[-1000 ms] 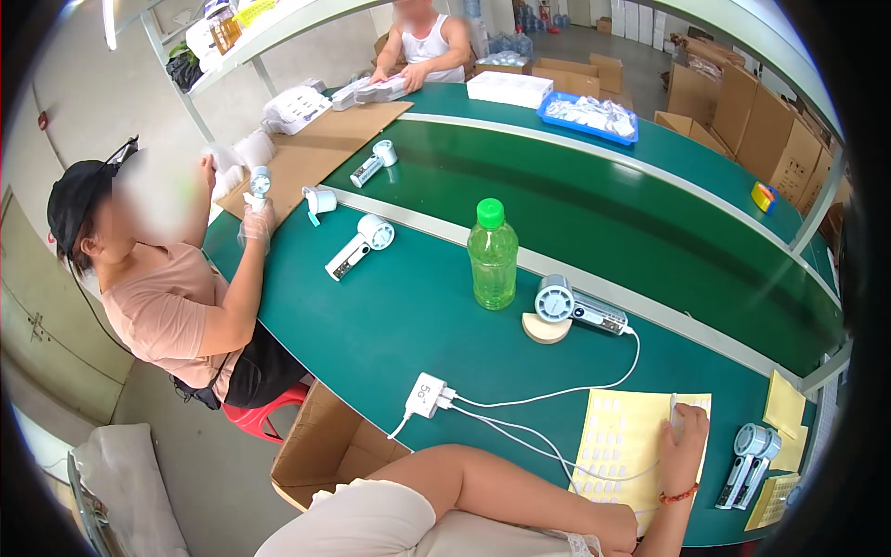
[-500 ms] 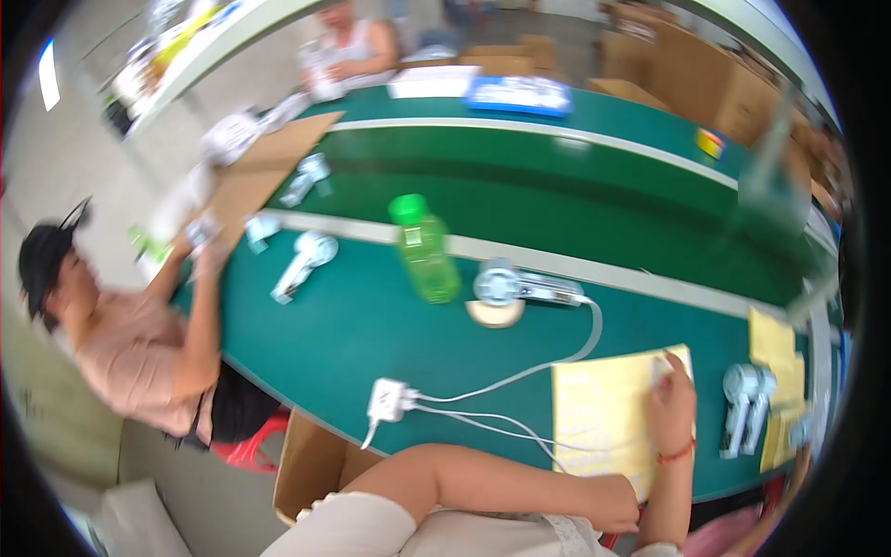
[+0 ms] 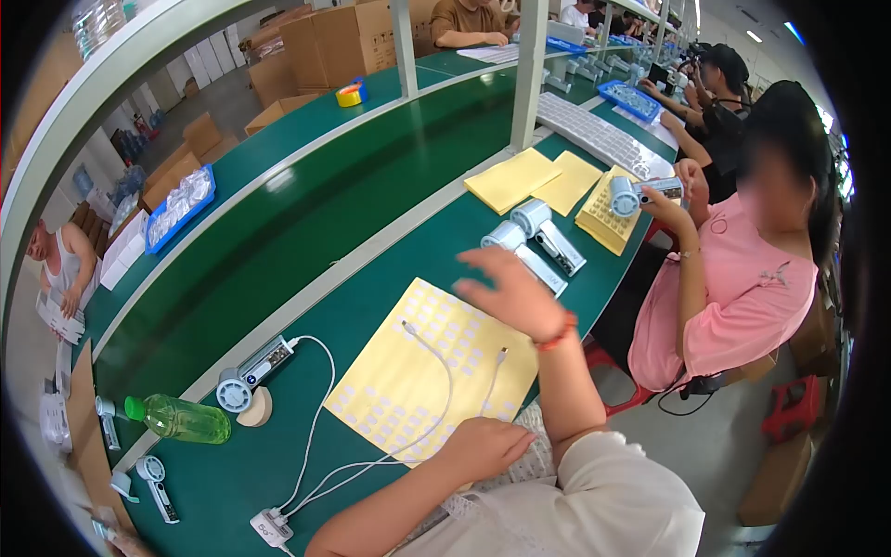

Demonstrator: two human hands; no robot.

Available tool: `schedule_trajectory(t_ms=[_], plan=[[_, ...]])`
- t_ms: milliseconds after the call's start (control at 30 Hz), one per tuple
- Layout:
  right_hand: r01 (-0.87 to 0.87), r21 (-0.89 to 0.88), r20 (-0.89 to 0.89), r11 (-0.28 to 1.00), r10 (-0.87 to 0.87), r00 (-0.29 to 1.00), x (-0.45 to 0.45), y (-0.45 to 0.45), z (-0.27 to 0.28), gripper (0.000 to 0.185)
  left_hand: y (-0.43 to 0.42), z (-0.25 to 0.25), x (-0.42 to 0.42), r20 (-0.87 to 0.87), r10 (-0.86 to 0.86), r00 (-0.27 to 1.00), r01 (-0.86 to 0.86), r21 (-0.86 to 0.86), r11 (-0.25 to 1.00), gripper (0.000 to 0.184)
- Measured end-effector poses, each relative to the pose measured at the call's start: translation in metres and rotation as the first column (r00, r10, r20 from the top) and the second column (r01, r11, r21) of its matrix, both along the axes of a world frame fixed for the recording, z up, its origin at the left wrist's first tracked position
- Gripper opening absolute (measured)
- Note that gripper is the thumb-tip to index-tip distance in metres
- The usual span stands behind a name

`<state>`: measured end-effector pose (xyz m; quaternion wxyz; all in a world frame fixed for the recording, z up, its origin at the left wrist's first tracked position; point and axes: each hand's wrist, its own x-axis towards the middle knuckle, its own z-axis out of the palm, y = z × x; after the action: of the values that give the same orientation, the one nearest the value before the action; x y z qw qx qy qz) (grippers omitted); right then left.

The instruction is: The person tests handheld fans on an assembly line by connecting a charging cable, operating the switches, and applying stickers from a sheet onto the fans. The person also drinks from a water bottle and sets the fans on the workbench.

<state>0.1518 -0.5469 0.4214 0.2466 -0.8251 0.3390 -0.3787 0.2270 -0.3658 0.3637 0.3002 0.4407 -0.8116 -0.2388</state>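
My right hand (image 3: 510, 292), with a red bracelet at the wrist, is held over the top right corner of a yellow sheet of small pale stickers (image 3: 380, 371). Its fingers are apart and nothing is in them. Just beyond the fingertips lie two light-blue handheld fans, one nearer (image 3: 543, 271) and one farther (image 3: 561, 249). My left hand (image 3: 487, 450) rests palm down at the sheet's lower edge, fingers lying flat. White cables (image 3: 450, 371) cross the sheet from a white charger block (image 3: 271, 527). Another handheld fan (image 3: 264, 364) is plugged into a cable.
A green bottle (image 3: 186, 420) lies near more fans on the left. Yellow sheets (image 3: 515, 179) and a white tray (image 3: 603, 135) are at the back right. A co-worker in pink (image 3: 724, 269) holds a fan on my right. A shelf post (image 3: 529, 74) rises behind.
The view has swung to the right, bringing the pink-shirted co-worker into view. My right hand has left the sheet's upper right part and reached toward the two fans.
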Motion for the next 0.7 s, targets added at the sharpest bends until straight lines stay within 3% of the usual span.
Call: schedule_trajectory(t_ms=[33,100,167,200,267,300,333,433,500,600,667,700], plan=[[0.103,0.064,0.128,0.993,-0.11,0.986,-0.021,-0.004,0.008,0.034,0.0,0.001,0.001,0.003,-0.004,1.0,0.004,-0.014,1.0,0.025],[0.431,-0.159,0.01,0.888,-0.435,0.9,-0.063,-0.025,0.007,0.029,0.004,0.001,0.001,-0.022,0.009,1.0,-0.011,-0.069,0.998,0.022],[0.477,-0.246,-0.033,0.844,-0.499,0.866,-0.092,-0.055,-0.013,0.031,0.005,0.002,0.001,-0.08,0.033,0.996,-0.047,-0.17,0.984,0.02],[0.472,-0.186,-0.104,0.862,-0.495,0.863,-0.105,-0.071,-0.029,0.045,0.008,0.003,0.002,-0.073,0.062,0.995,-0.077,-0.224,0.972,0.017],[0.416,-0.096,-0.121,0.904,-0.425,0.897,-0.104,-0.078,-0.034,0.057,0.009,0.012,0.0,-0.066,0.133,0.989,-0.148,-0.344,0.927,0.012],[0.381,-0.05,-0.127,0.923,-0.384,0.914,-0.102,-0.08,-0.034,0.063,0.009,0.018,-0.003,-0.056,0.177,0.983,-0.186,-0.318,0.93,0.01],[0.341,-0.117,-0.213,0.933,-0.359,0.909,-0.1,-0.08,-0.035,0.075,0.008,0.026,-0.007,-0.043,0.222,0.974,-0.225,-0.288,0.931,0.009],[0.401,-0.004,-0.196,0.916,-0.394,0.898,-0.094,-0.087,-0.038,0.074,0.001,0.032,-0.017,-0.094,0.335,0.938,-0.344,-0.107,0.933,0.015],[0.469,0.213,-0.118,0.857,-0.454,0.883,-0.096,-0.099,-0.045,0.074,-0.016,0.033,-0.024,-0.187,0.417,0.889,-0.407,0.092,0.909,0.019],[0.479,0.166,-0.173,0.862,-0.453,0.875,-0.097,-0.101,-0.053,0.07,-0.075,0.024,-0.023,-0.439,0.527,0.727,-0.374,0.39,0.841,0.029],[0.479,0.061,-0.2,0.876,-0.459,0.865,-0.098,-0.097,-0.052,0.065,-0.133,-0.001,-0.026,-0.497,0.644,0.582,-0.361,0.552,0.752,0.039],[0.516,0.017,-0.172,0.856,-0.506,0.845,-0.099,-0.097,-0.054,0.061,-0.156,-0.003,-0.031,-0.447,0.725,0.524,-0.279,0.714,0.642,0.04]])
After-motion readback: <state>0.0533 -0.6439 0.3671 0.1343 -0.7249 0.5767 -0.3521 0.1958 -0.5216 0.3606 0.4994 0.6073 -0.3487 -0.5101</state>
